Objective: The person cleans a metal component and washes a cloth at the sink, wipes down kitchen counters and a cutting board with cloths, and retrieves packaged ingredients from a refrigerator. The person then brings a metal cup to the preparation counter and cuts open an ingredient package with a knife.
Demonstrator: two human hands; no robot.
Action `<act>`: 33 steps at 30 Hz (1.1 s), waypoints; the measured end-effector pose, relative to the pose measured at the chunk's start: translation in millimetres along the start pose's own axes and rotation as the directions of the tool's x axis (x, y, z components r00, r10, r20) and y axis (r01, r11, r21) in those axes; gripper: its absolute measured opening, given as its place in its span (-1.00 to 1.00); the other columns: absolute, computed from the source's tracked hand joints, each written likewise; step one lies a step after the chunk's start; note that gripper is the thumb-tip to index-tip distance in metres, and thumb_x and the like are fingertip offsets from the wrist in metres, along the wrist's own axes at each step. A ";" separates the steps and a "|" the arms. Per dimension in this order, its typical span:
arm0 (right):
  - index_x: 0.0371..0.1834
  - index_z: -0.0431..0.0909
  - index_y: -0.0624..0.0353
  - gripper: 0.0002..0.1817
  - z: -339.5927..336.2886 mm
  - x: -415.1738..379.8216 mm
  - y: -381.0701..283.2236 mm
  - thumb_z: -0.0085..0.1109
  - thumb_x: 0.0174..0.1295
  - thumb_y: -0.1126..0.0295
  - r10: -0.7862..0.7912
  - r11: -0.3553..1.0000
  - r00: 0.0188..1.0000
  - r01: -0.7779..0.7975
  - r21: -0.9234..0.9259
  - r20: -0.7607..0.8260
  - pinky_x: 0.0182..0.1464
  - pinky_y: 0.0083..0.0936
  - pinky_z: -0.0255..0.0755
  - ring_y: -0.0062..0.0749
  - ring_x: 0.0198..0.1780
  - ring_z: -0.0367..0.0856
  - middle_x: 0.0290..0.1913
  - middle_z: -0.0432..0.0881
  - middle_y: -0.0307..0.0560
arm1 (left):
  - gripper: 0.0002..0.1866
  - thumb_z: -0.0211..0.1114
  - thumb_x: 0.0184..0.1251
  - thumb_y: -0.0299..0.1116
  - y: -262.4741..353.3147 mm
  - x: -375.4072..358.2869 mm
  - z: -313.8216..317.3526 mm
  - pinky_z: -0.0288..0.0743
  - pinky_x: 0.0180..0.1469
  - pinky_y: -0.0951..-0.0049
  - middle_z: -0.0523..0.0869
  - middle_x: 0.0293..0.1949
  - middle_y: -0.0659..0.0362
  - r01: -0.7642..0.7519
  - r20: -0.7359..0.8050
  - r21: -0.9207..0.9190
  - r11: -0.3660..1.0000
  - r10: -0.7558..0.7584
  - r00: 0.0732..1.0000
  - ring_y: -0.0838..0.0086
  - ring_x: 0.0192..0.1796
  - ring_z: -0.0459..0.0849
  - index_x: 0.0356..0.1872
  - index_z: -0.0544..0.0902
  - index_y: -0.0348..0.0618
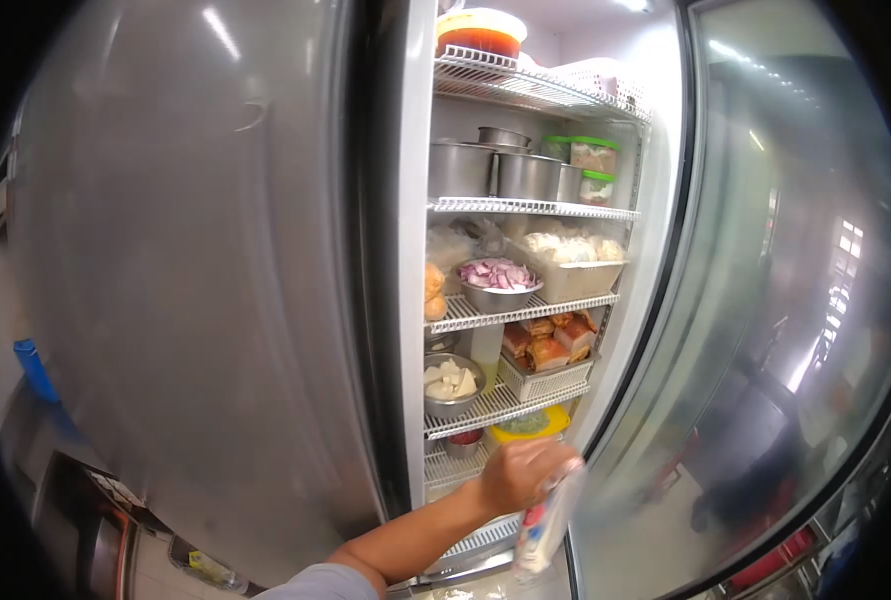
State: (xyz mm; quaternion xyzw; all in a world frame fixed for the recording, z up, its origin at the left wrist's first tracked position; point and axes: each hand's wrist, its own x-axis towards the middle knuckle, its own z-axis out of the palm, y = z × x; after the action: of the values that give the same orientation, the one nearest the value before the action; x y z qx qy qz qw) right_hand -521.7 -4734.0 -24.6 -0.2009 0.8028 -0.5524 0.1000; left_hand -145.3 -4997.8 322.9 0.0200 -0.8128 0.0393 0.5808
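Observation:
My left hand (528, 474) reaches in from the bottom, in front of the lower shelves of an open refrigerator. Its fingers are closed around the top of a clear plastic bag (544, 530) with red and blue print, which hangs down from them. What the bag contains is too blurred to name. Just behind the hand is a yellow-rimmed container (532, 423). A small metal cup (462, 445) with something red stands left of it. My right hand is out of view.
Higher shelves hold a bowl of cut onions (499, 283), meat pieces in a white basket (546, 384), metal pots (528, 178) and a tub of red liquid (481, 40). A glass door (766, 250) stands open at right; a steel panel (196, 250) fills the left.

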 end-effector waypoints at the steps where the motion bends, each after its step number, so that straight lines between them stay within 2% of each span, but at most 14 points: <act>1: 0.25 0.27 0.50 -0.17 7.1 -16.9 -8.8 0.52 -0.04 0.33 -0.039 0.998 0.997 0.035 0.058 0.067 0.26 -0.27 0.34 -0.09 0.16 0.48 0.18 0.46 0.28 | -0.61 0.39 0.04 -0.50 10.4 -19.4 -11.2 0.62 -0.40 0.32 0.70 -0.33 0.07 -0.006 0.001 0.016 1.000 0.006 1.000 0.20 -0.39 0.72 -0.06 0.52 -0.20; 4: 0.27 0.25 0.39 -0.15 36.7 -64.3 -33.1 0.53 -0.11 0.45 -0.176 0.924 0.940 0.055 0.379 0.293 0.20 -0.26 0.40 -0.12 0.13 0.52 0.10 0.53 0.18 | -0.62 0.39 0.06 -0.50 37.5 -60.4 -44.6 0.63 -0.40 0.34 0.71 -0.33 0.10 0.052 -0.047 0.032 0.998 -0.051 0.998 0.21 -0.40 0.73 -0.07 0.49 -0.16; 6: 0.29 0.24 0.31 -0.13 58.8 -103.2 -55.3 0.53 -0.16 0.53 -0.229 0.830 0.872 -0.057 0.555 0.432 0.17 -0.26 0.44 -0.14 0.11 0.54 0.04 0.57 0.11 | -0.67 0.36 0.14 -0.49 57.3 -62.9 -75.5 0.62 -0.42 0.37 0.72 -0.40 0.12 0.069 -0.081 0.048 0.996 -0.065 0.995 0.26 -0.40 0.75 -0.09 0.46 -0.14; 8: 0.16 0.31 0.30 -0.23 94.0 -121.0 -19.3 0.52 -0.19 0.54 -0.105 0.939 0.893 -0.056 0.341 0.438 0.11 -0.41 0.44 -0.28 0.08 0.52 0.05 0.51 -0.02 | -0.74 0.31 0.24 -0.46 73.8 -59.1 -102.9 0.60 -0.44 0.36 0.72 -0.41 0.08 0.061 -0.140 0.065 0.996 -0.051 0.989 0.25 -0.43 0.75 -0.11 0.45 -0.15; 10: 0.13 0.32 0.30 -0.21 125.1 -147.1 -11.5 0.56 -0.18 0.30 -0.258 0.961 0.887 0.193 0.200 0.383 0.06 -0.23 0.47 -0.09 -0.04 0.60 -0.02 0.57 0.11 | -0.74 0.29 0.22 -0.49 85.0 -56.4 -126.0 0.59 -0.44 0.36 0.71 -0.43 0.08 0.087 -0.153 0.009 0.996 -0.085 0.985 0.26 -0.45 0.73 -0.10 0.46 -0.17; 12: 0.04 0.35 0.28 -0.20 155.1 -172.2 -31.8 0.58 -0.22 0.09 -0.417 0.908 0.850 0.370 0.200 0.323 0.04 -0.23 0.47 -0.03 -0.10 0.61 -0.09 0.58 0.12 | -0.73 0.27 0.20 -0.52 95.0 -53.2 -144.0 0.59 -0.44 0.36 0.70 -0.45 0.08 0.107 -0.170 -0.045 0.993 -0.113 0.979 0.26 -0.47 0.72 -0.09 0.47 -0.18; 14: 0.01 0.39 0.26 -0.19 151.9 -207.1 -120.0 0.55 -0.22 -0.02 -0.307 0.937 0.836 0.348 -0.007 0.454 0.00 -0.28 0.48 -0.03 -0.12 0.61 -0.15 0.60 0.11 | -0.86 0.15 0.32 -0.48 104.8 -51.2 -157.0 0.54 -0.49 0.37 0.69 -0.50 0.07 0.132 -0.213 -0.039 0.990 -0.137 0.967 0.28 -0.53 0.70 -0.14 0.46 -0.18; 16: -0.07 0.43 0.24 -0.21 193.9 -204.8 -102.3 0.53 -0.24 -0.11 -0.259 0.920 0.788 0.378 -0.107 0.558 -0.07 -0.26 0.48 -0.03 -0.15 0.62 -0.21 0.62 0.10 | -0.89 0.13 0.37 -0.42 115.3 -50.3 -168.9 0.51 -0.51 0.38 0.69 -0.51 0.07 0.127 -0.235 -0.052 0.991 -0.135 0.963 0.30 -0.55 0.69 -0.16 0.46 -0.18; 18: -0.21 0.45 0.21 -0.25 220.2 -210.2 -116.1 0.49 -0.25 -0.19 -0.333 0.868 0.715 0.487 -0.096 0.614 -0.15 -0.22 0.48 -0.01 -0.21 0.63 -0.29 0.63 0.11 | -0.89 0.11 0.42 -0.36 123.0 -54.1 -175.1 0.48 -0.54 0.40 0.68 -0.52 0.06 0.140 -0.246 -0.065 0.988 -0.152 0.957 0.32 -0.56 0.68 -0.19 0.45 -0.17; 21: -0.28 0.45 0.20 -0.36 252.8 -219.9 -148.7 0.44 -0.15 -0.14 -0.358 0.857 0.654 0.514 -0.044 0.666 -0.21 -0.19 0.48 0.04 -0.27 0.63 -0.38 0.61 0.14 | -0.75 0.14 0.43 -0.15 131.5 -57.4 -179.3 0.42 -0.56 0.45 0.65 -0.54 0.09 0.199 -0.316 -0.014 0.980 -0.193 0.929 0.37 -0.59 0.63 -0.21 0.42 -0.13; 25: -0.28 0.45 0.22 -0.47 290.2 -233.0 -184.5 0.38 -0.01 -0.03 -0.388 0.856 0.622 0.517 0.016 0.680 -0.21 -0.18 0.48 0.06 -0.28 0.63 -0.39 0.61 0.14 | -0.75 0.21 0.39 -0.19 131.0 -61.3 -181.3 0.40 -0.54 0.47 0.64 -0.52 0.10 0.216 -0.275 0.006 0.976 -0.206 0.939 0.42 -0.59 0.58 -0.19 0.40 -0.12; 30: -0.14 0.43 0.26 -0.43 340.7 -234.8 -189.4 0.35 0.05 -0.02 -0.464 0.862 0.591 0.472 0.184 0.660 -0.19 -0.20 0.48 0.04 -0.19 0.64 -0.26 0.63 0.22 | -0.75 0.20 0.39 -0.20 125.3 -62.1 -163.9 0.40 -0.53 0.47 0.63 -0.51 0.07 0.247 -0.263 0.023 0.969 -0.233 0.936 0.42 -0.56 0.59 -0.19 0.41 -0.15; 31: -0.14 0.43 0.26 -0.43 348.9 -232.6 -187.0 0.35 0.05 -0.02 -0.448 0.872 0.591 0.456 0.181 0.670 -0.19 -0.20 0.48 0.04 -0.19 0.64 -0.26 0.63 0.22 | -0.75 0.20 0.40 -0.21 121.7 -62.6 -157.5 0.40 -0.54 0.47 0.63 -0.51 0.07 0.240 -0.259 0.029 0.970 -0.225 0.939 0.42 -0.56 0.59 -0.19 0.42 -0.16; 33: 0.01 0.42 0.23 -0.43 356.5 -219.5 -193.6 0.24 0.18 -0.04 -0.273 0.939 0.461 0.317 0.131 0.844 -0.16 -0.25 0.49 -0.10 -0.15 0.65 -0.15 0.66 0.12 | -0.76 0.19 0.40 -0.22 110.3 -62.2 -140.1 0.39 -0.54 0.47 0.63 -0.51 0.07 0.240 -0.247 0.036 0.970 -0.225 0.943 0.41 -0.56 0.59 -0.19 0.42 -0.18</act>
State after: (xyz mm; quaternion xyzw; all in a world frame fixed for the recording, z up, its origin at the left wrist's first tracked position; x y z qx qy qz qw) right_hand -146.9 -5000.6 9.6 -0.5831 0.6147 -0.3728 0.3785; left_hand -1.6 -4876.6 304.8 0.1298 -0.7266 -0.0009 0.6747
